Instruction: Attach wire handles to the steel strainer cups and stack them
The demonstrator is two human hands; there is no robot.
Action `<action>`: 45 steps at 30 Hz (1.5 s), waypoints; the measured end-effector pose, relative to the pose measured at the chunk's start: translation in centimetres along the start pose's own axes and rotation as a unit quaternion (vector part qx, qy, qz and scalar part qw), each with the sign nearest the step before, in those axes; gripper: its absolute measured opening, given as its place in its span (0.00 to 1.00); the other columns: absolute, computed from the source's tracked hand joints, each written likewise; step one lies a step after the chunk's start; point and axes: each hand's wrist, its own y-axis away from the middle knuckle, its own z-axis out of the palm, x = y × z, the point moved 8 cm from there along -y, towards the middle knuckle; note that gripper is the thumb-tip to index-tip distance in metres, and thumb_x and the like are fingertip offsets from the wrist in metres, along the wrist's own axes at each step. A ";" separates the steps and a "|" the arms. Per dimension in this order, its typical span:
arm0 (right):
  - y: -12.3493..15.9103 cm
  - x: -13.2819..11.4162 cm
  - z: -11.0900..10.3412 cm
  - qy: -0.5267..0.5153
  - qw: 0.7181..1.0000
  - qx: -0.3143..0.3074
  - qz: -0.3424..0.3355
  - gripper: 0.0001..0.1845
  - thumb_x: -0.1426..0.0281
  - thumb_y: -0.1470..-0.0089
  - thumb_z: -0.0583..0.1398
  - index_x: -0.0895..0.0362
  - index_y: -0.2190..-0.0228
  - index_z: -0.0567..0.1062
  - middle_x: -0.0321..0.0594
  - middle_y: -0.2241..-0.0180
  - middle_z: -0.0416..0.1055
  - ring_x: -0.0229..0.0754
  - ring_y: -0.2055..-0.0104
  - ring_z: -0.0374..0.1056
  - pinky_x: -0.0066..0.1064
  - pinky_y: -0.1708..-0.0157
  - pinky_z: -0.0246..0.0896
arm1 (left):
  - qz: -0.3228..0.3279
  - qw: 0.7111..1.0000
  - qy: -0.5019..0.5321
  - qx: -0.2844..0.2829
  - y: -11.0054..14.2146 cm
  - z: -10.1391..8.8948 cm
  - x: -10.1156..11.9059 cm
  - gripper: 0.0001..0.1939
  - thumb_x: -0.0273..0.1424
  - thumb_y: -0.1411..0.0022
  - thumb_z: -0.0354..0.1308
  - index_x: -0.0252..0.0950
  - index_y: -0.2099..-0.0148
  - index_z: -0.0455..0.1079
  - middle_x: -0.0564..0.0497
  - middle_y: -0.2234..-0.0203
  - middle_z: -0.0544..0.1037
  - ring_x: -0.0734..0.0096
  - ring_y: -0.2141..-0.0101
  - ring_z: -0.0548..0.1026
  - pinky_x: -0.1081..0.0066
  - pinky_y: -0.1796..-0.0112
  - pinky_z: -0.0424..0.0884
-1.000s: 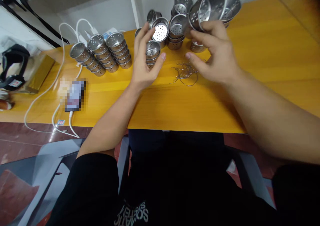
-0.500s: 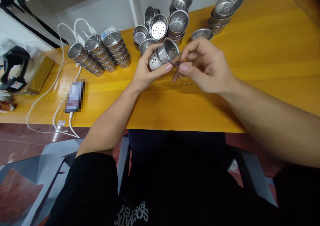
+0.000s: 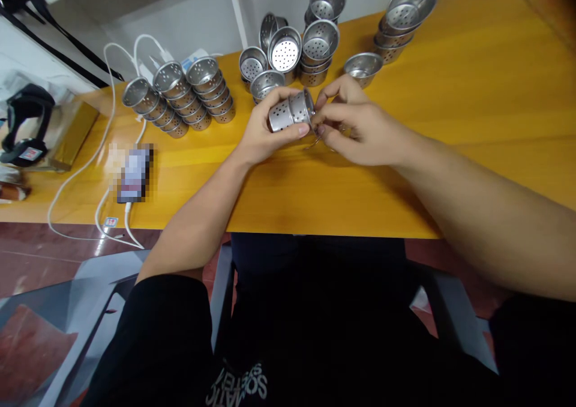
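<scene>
My left hand [image 3: 265,122] is wrapped round a perforated metal strainer cup [image 3: 283,114], which lies tilted on its side with its mouth to the right. A ridge runs round the cup's middle. At the mouth, the bent fingers of my right hand [image 3: 348,122] are pinched together on a thin metal wire [image 3: 311,147] beside the rim. Part of the wire is hidden behind the fingers. Just beyond my hands stand more strainer cups [image 3: 267,83], and a single metal cup [image 3: 362,68] sits behind my right hand.
Several leaning stacks of strainer cups [image 3: 173,86] stand at the left, with another stack [image 3: 400,26] at the back right. A phone [image 3: 135,173] with a white cable [image 3: 72,176] lies on the yellow table [image 3: 315,203]. A black headset-like device [image 3: 27,125] rests far left.
The strainer cup has turned in my left hand, so its mouth now faces right rather than up toward me. My right fingers have closed in at the rim.
</scene>
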 end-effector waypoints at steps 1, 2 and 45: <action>0.0 0.1 -0.2 0.001 1.000 0.007 0.006 0.20 0.39 0.23 0.69 0.41 0.53 0.85 0.51 0.36 0.77 0.69 0.40 0.80 0.72 0.41 0.87 | 0.011 1.000 -0.015 0.010 -0.1 -0.3 0.1 0.64 0.91 0.43 0.72 0.47 0.26 0.78 0.44 0.40 0.85 0.43 0.39 0.89 0.43 0.33 0.88; 0.1 0.3 -0.4 0.000 1.000 0.015 0.014 0.23 0.38 0.23 0.69 0.43 0.53 0.84 0.51 0.36 0.78 0.67 0.42 0.80 0.70 0.41 0.88 | 0.027 0.999 -0.032 0.019 -0.1 -0.6 0.4 0.64 0.91 0.42 0.73 0.48 0.26 0.78 0.44 0.39 0.85 0.42 0.38 0.88 0.42 0.31 0.87; 0.3 3.4 -0.7 0.012 1.000 0.016 0.011 0.30 0.34 0.25 0.74 0.31 0.32 0.88 0.42 0.18 0.74 0.72 0.15 0.71 0.73 0.14 0.72 | 0.054 0.995 -0.080 0.032 0.2 -1.1 0.7 0.62 0.89 0.39 0.73 0.51 0.22 0.74 0.45 0.33 0.84 0.40 0.31 0.86 0.44 0.25 0.81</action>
